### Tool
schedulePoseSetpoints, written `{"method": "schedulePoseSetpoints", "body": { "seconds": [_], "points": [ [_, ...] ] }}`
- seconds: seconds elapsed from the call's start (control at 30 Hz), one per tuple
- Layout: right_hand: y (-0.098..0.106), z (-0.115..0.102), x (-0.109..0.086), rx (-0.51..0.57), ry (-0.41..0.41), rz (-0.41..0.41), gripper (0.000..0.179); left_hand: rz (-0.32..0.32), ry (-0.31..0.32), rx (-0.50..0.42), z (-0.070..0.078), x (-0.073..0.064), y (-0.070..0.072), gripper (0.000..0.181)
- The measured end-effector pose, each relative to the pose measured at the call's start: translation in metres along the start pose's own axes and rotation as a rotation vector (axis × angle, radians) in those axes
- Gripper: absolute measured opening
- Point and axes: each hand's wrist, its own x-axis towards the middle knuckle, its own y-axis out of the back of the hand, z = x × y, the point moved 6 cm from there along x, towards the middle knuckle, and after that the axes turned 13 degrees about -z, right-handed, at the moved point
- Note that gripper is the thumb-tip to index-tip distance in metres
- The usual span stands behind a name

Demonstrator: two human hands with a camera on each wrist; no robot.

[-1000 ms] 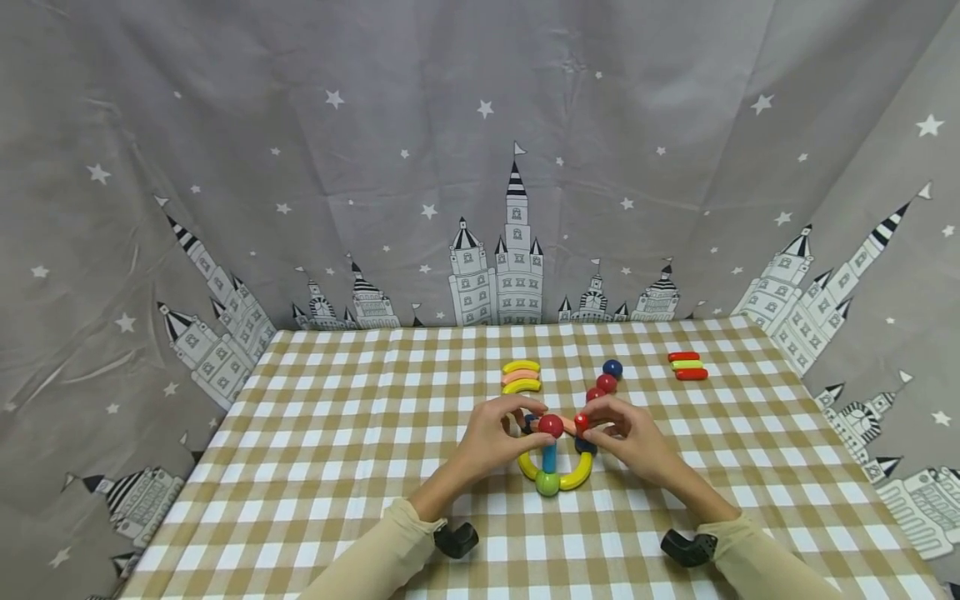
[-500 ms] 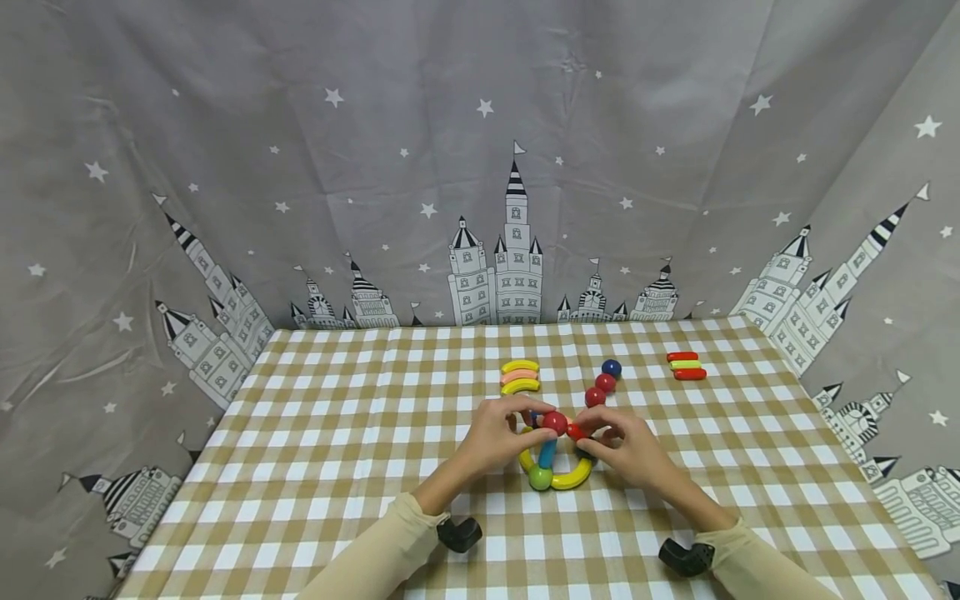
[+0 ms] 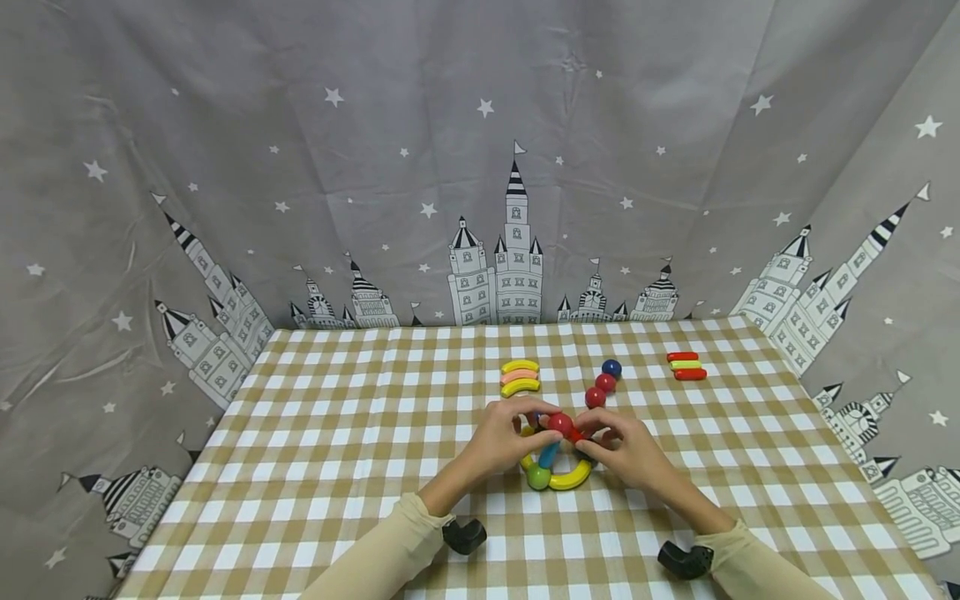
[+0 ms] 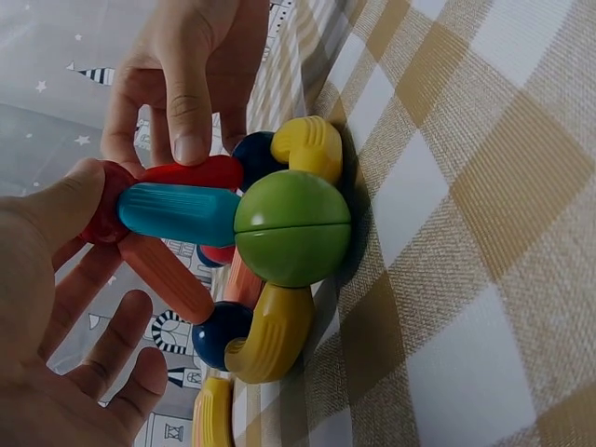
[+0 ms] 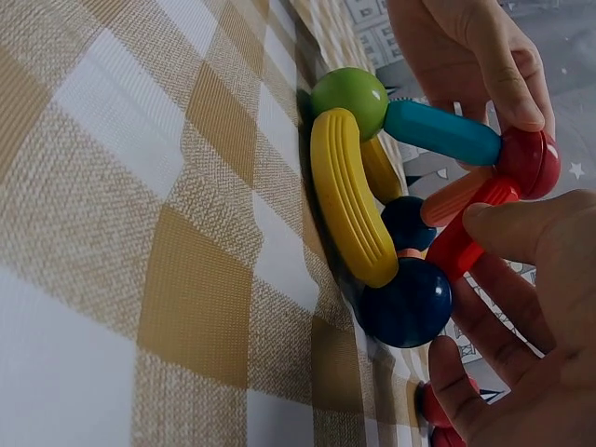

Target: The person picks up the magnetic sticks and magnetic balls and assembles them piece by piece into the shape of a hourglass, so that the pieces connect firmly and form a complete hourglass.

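Observation:
My left hand (image 3: 498, 437) pinches a dark red ball (image 3: 560, 424) between thumb and fingers, at the peak of a small ball-and-rod building toy. A teal rod (image 4: 177, 212) slopes from that ball to a green ball (image 4: 293, 223) on the cloth. An orange rod (image 4: 168, 279) runs from the peak to one dark blue ball (image 4: 222, 331). My right hand (image 3: 630, 446) pinches a red rod (image 5: 456, 247), whose upper end meets the red ball and whose lower end meets another dark blue ball (image 5: 407, 303). Yellow curved rods (image 5: 349, 196) link the balls at the base.
Behind the toy lie yellow and pink curved rods (image 3: 521, 377). A short row of red and blue balls (image 3: 605, 383) sits back right, near several red and green straight rods (image 3: 686, 366). A checked cloth (image 3: 337, 433) covers the table; a grey curtain (image 3: 420, 167) hangs behind.
The left hand has moved slightly right with the red ball. The red rod, upright and apart from it earlier, now leans left and meets the ball. The green ball has shifted slightly left.

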Motion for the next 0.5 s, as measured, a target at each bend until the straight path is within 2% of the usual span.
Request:
{"method": "schedulePoseSetpoints", "body": {
  "seconds": [0.5],
  "points": [
    [-0.0005,0.0019,-0.0003,0.009,0.006,0.002,0.026,0.004,0.011,0.005,0.0031,-0.0009,0.0018,0.028]
  ]
}}
